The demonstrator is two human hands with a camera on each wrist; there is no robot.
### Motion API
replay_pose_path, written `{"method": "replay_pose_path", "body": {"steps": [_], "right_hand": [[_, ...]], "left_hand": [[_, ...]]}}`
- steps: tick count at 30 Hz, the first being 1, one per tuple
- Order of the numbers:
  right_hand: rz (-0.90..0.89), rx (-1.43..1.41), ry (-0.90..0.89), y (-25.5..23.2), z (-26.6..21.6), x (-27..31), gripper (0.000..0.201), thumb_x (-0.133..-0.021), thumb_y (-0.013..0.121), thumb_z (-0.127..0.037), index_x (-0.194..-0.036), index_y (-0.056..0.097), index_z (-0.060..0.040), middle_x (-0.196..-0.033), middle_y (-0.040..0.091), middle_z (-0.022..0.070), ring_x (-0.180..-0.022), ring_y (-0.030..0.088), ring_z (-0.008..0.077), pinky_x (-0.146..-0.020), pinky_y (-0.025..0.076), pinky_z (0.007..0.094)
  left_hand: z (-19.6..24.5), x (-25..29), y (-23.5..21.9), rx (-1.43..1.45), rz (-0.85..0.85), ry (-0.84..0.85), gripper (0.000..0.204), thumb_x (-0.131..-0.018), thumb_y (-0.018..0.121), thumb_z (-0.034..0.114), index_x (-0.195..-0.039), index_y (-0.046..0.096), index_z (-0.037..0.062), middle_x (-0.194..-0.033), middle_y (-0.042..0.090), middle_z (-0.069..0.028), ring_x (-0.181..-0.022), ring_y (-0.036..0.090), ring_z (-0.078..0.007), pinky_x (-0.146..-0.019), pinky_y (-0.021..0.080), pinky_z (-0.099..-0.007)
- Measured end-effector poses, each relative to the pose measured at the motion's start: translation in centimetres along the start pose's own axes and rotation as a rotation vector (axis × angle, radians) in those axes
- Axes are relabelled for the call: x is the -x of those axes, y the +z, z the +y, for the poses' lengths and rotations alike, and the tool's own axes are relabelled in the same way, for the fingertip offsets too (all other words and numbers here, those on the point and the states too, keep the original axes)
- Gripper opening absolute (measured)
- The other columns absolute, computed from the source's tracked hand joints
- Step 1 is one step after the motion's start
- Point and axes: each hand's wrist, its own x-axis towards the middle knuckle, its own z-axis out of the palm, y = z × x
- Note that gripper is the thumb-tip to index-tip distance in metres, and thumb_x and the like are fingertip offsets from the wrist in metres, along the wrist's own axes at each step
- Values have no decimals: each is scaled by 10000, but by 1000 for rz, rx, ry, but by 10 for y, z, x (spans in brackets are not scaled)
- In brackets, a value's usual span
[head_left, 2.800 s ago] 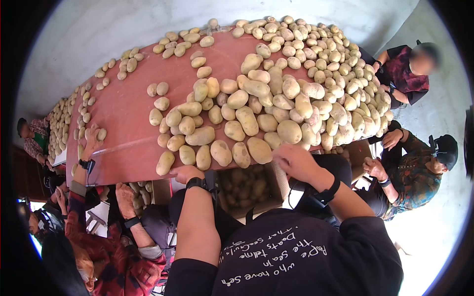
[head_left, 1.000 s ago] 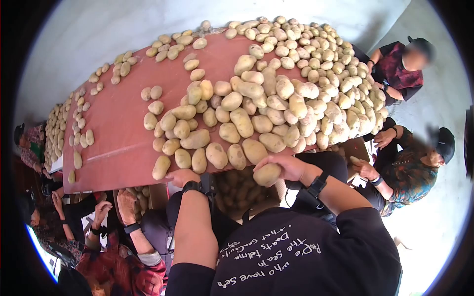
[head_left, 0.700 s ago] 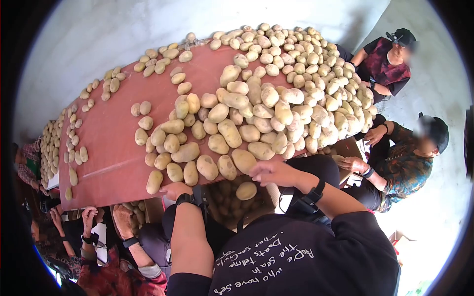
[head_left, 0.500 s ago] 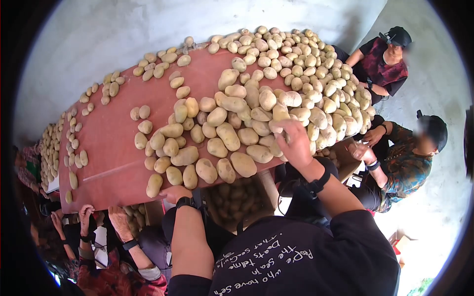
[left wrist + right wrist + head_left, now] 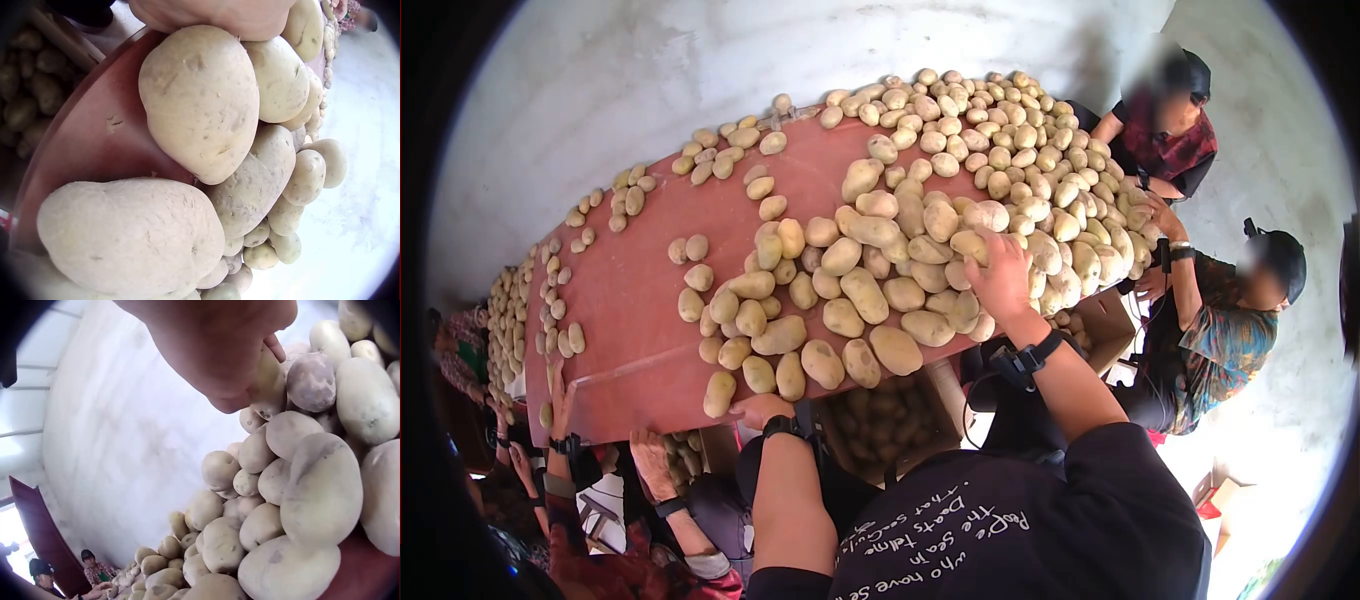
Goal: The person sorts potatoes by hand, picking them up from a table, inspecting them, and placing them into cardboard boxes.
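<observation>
From the head cam, the right hand [image 5: 1003, 280] is out over the potato pile [image 5: 1000, 200] on the reddish table [image 5: 630, 290], fingers curled on a potato [image 5: 969, 245] at the pile's near edge. The left hand [image 5: 762, 408] rests at the table's near edge, just below a row of potatoes; can't tell its grip. Left wrist cam: a big potato [image 5: 200, 100] right under the hand. Right wrist cam: fingers [image 5: 269, 347] down in the heap.

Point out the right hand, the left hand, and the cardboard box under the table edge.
right hand [image 5: 1000, 280], head view, back of the hand on the potato pile
left hand [image 5: 762, 408], head view, knuckles at the table edge
cardboard box [image 5: 945, 385], head view, right wall
</observation>
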Motion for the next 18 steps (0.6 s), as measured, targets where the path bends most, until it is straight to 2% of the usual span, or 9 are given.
{"method": "replay_pose_path", "body": {"steps": [2, 5, 6, 9, 10, 11, 14, 17, 18], "right_hand": [[-1, -246, 104, -7, -2, 3, 443, -843, 643, -250, -1222, 532, -49, -1068, 631, 120, -1001, 586, 279, -846, 454, 376], [-149, -958, 421, -15, -11, 12, 401, -930, 546, -324, -1210, 536, -38, -1078, 642, 115, -945, 612, 226, -720, 486, 314], [-225, -1085, 545, -15, -12, 14, 427, -973, 456, -373, -1228, 510, -35, -1122, 635, 114, -936, 630, 202, -729, 483, 301], [-617, -1417, 607, -24, -22, 29, 426, -969, 454, -355, -1253, 475, -37, -1133, 627, 126, -895, 659, 239, -705, 498, 292], [-694, -1527, 610, -16, -20, 36, 474, -947, 521, -314, -1319, 411, -42, -1165, 611, 119, -889, 668, 234, -715, 534, 303], [-804, -1541, 585, -17, -23, 44, 437, -936, 531, -286, -1302, 452, -62, -1173, 599, 109, -935, 649, 221, -715, 542, 289], [-967, -1390, 530, -6, -30, 73, 392, -913, 563, -209, -1278, 505, -77, -1170, 576, 94, -994, 602, 175, -723, 549, 282], [-1078, -1232, 435, 4, -38, 97, 398, -891, 585, -151, -1275, 520, -75, -1149, 570, 80, -1002, 582, 146, -752, 547, 284], [-1117, -1188, 390, 6, -41, 103, 407, -883, 592, -136, -1279, 519, -73, -1130, 577, 73, -989, 585, 140, -765, 544, 285]], "left_hand": [[-4, -7, 3, -23, 0, 11, 736, -922, 344, 590, -1177, 566, -64, -1214, 584, -241, -1071, 574, -429, -877, 500, -486], [-10, -19, 6, -36, 18, 16, 736, -916, 352, 595, -1173, 572, -59, -1201, 592, -239, -1062, 582, -424, -862, 507, -491], [-7, -15, 6, -19, 24, 3, 735, -914, 356, 597, -1166, 577, -57, -1195, 597, -237, -1057, 585, -422, -857, 509, -493], [-1, -2, 3, -1, 47, -21, 729, -905, 367, 604, -1128, 603, -49, -1166, 615, -230, -1036, 599, -418, -837, 519, -495], [1, 3, 0, 8, 50, -23, 729, -905, 367, 604, -1119, 607, -51, -1161, 617, -231, -1033, 600, -418, -836, 520, -494], [1, 7, 0, 15, 49, -24, 730, -905, 367, 604, -1109, 612, -52, -1155, 620, -232, -1030, 602, -417, -834, 520, -494], [-2, -6, 5, -20, 52, -30, 739, -905, 362, 604, -1100, 611, -64, -1135, 626, -240, -1023, 605, -420, -833, 519, -493], [-4, -11, 3, -27, -18, -17, 817, -893, 364, 597, -1259, 460, -127, -1286, 519, -287, -1165, 527, -423, -993, 439, -441], [-4, -9, 2, -30, -24, -18, 816, -895, 362, 595, -1258, 460, -129, -1285, 519, -289, -1165, 527, -423, -995, 437, -440]]}}
